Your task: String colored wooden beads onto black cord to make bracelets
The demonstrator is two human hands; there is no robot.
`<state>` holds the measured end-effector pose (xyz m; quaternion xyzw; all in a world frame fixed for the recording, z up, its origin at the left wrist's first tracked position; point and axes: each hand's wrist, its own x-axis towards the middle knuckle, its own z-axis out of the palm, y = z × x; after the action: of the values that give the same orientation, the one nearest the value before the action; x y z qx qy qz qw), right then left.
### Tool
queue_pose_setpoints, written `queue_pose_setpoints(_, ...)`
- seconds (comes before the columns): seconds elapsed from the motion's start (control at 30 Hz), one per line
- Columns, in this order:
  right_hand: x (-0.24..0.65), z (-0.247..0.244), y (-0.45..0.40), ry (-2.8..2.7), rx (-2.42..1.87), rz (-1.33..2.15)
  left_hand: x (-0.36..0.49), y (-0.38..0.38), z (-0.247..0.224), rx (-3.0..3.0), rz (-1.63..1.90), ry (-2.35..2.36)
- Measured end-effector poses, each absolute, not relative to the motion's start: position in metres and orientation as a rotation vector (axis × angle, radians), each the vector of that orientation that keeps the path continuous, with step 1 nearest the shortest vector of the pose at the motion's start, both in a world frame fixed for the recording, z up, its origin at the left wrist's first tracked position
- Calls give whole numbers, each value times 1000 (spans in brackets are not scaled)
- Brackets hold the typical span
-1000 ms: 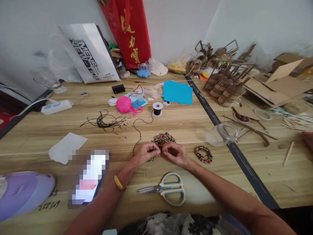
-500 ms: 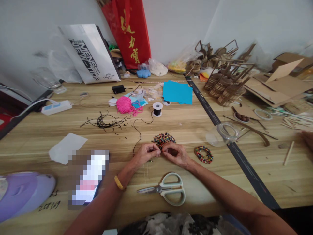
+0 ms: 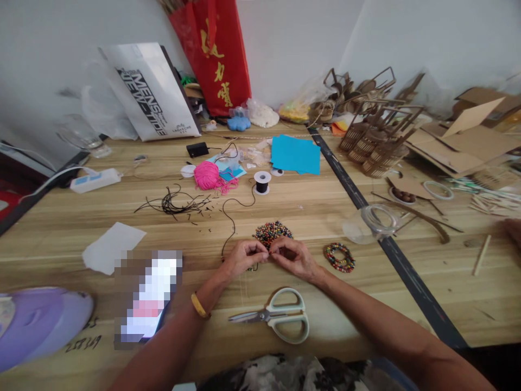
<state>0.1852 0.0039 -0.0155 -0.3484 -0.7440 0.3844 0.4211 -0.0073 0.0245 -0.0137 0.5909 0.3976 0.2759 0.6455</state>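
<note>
My left hand (image 3: pixel 245 257) is closed in a pinch, with thin black cord and a few beads showing beneath it. Facing it, fingertips nearly touching, my right hand (image 3: pixel 296 258) pinches something too small to make out. Just beyond both hands lies a pile of multicoloured beads (image 3: pixel 273 230). A black cord (image 3: pixel 233 217) runs from the left hand to a white-rimmed spool (image 3: pixel 262 183). Coiled beaded strands (image 3: pixel 340 257) rest to the right. White-handled scissors (image 3: pixel 285 315) lie nearer me, blades pointing left.
On the left are a phone (image 3: pixel 150 298), white paper (image 3: pixel 113 247) and a purple object (image 3: pixel 44 320). Pink yarn (image 3: pixel 207 175), black cord pieces (image 3: pixel 175 203) and blue sheets (image 3: pixel 296 154) lie farther back. Clear tubing (image 3: pixel 380 220) sits right; another person's hand (image 3: pixel 513 232) shows at the edge.
</note>
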Motion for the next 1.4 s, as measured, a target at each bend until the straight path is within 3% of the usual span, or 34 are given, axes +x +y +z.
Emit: queue_pose_setpoints(1.4,187,-22,5,-1771,-953,1088,-8,25,-13,1298,664,889)
